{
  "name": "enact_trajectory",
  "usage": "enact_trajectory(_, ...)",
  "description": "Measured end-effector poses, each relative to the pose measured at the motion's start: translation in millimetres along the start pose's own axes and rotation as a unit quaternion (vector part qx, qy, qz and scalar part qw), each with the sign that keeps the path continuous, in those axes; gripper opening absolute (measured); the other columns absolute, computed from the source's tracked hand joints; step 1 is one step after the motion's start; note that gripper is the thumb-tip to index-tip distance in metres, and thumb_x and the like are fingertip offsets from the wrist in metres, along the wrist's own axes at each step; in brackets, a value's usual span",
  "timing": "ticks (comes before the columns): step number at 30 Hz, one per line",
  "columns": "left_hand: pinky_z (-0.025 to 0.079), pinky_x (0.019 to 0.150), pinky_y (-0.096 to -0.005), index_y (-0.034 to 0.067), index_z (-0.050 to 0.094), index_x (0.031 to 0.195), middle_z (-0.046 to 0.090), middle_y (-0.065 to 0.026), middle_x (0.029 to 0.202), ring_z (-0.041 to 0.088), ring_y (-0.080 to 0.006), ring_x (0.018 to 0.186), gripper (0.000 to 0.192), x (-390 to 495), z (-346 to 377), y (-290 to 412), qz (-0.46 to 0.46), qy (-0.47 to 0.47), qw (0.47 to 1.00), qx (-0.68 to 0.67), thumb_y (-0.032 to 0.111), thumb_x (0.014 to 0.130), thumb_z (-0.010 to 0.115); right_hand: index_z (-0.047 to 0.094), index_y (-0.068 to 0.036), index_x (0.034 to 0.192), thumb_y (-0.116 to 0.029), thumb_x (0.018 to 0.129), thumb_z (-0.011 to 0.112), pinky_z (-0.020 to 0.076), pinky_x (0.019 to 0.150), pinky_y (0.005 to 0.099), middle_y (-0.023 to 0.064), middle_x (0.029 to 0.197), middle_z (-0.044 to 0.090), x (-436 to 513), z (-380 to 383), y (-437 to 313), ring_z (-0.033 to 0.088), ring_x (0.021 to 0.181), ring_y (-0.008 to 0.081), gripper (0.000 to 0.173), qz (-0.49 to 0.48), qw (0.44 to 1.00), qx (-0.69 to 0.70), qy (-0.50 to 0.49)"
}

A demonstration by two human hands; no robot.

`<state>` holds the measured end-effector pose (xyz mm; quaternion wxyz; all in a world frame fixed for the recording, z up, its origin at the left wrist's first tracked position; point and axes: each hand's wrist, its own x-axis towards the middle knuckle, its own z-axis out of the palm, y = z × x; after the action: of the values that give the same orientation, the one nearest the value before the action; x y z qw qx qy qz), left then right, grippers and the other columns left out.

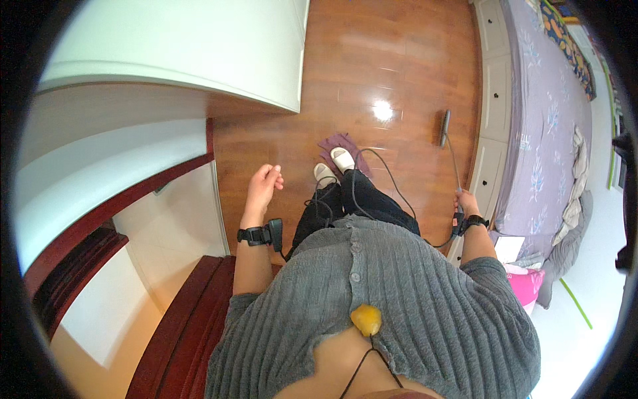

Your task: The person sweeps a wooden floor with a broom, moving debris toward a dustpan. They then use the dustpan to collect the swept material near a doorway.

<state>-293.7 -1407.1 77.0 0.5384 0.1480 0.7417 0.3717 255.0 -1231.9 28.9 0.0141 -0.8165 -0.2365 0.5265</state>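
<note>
My right hand (pixel 467 202) grips the long thin handle (pixel 452 159) of a floor-cleaning tool, perhaps a mop or broom. Its narrow grey head (pixel 445 128) rests on the wood floor (pixel 398 65), close to the bed's drawer base. Away to the other side, my left hand (pixel 265 185) hangs in the air over the floor, fingers curled in, with nothing visible in it. Below me, a purple cloth (pixel 365 162) lies under my white slippers (pixel 342 159). One slipper is well onto the cloth; the other is at its near edge.
A bed (pixel 533 124) with white drawers (pixel 495 95) runs along the right. White cabinet (pixel 199 45) stands at the upper left, beside a dark red door frame (pixel 119 212). Black cables (pixel 391 177) loop over my legs from the wrist devices (pixel 256 236). Pink fabric (pixel 524 287) lies at right.
</note>
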Motion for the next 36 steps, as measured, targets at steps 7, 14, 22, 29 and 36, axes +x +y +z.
enact_trajectory(7,0.043,0.059,-0.0239,0.004,0.052,0.076,0.054,-0.0024,0.069,0.052,-0.0097,0.06,0.025,31.9,18.2,46.3,0.058,-0.044,0.996,0.054,0.023,0.092,0.052,0.05,-0.01,0.089,-0.015,0.089,0.049,0.038,0.038,0.0296,0.0014,0.06,0.047,24.7,-8.5,-18.0,0.045,0.045,0.0128,0.005,0.014,1.0,-0.008,0.002)
enact_trajectory(14,0.043,0.057,-0.0241,0.002,0.052,0.076,0.055,-0.0028,0.068,0.051,-0.0097,0.06,0.026,115.6,94.8,112.2,0.049,-0.097,0.991,0.071,0.024,0.091,0.054,0.05,-0.007,0.088,-0.012,0.087,0.05,0.0362,0.036,0.0277,0.0014,0.057,0.047,53.2,-39.8,-103.3,0.044,0.042,0.0122,0.005,-0.041,0.995,-0.077,-0.051)
enact_trajectory(22,0.043,0.057,-0.0242,0.002,0.052,0.076,0.055,-0.0021,0.068,0.051,-0.0097,0.06,0.027,213.7,181.7,184.0,0.027,-0.085,0.994,0.068,0.024,0.091,0.054,0.047,-0.006,0.094,-0.011,0.086,0.051,0.0374,0.033,0.0287,0.0023,0.057,0.049,102.8,-71.1,-252.5,0.046,0.041,0.013,0.01,0.021,0.981,-0.136,-0.139)
enact_trajectory(29,0.043,0.059,-0.0241,0.003,0.052,0.076,0.055,-0.0018,0.068,0.052,-0.0101,0.061,0.026,260.4,246.6,251.8,-0.016,-0.078,0.995,0.067,0.024,0.09,0.053,0.047,-0.005,0.085,-0.016,0.09,0.05,0.0415,0.037,0.0287,0.0072,0.062,0.051,121.4,-38.9,-384.1,0.05,0.048,0.017,0.012,0.104,0.954,0.196,-0.2)
enact_trajectory(36,0.043,0.059,-0.0243,0.002,0.053,0.077,0.056,-0.0019,0.07,0.053,-0.0096,0.062,0.026,245.3,224.8,249.4,0.008,-0.08,0.993,0.084,0.025,0.09,0.054,0.045,-0.005,0.081,-0.02,0.089,0.055,0.0425,0.038,0.0244,0.0089,0.063,0.052,130.9,0.7,-413.6,0.052,0.052,0.0189,0.019,0.105,0.926,0.269,-0.245)
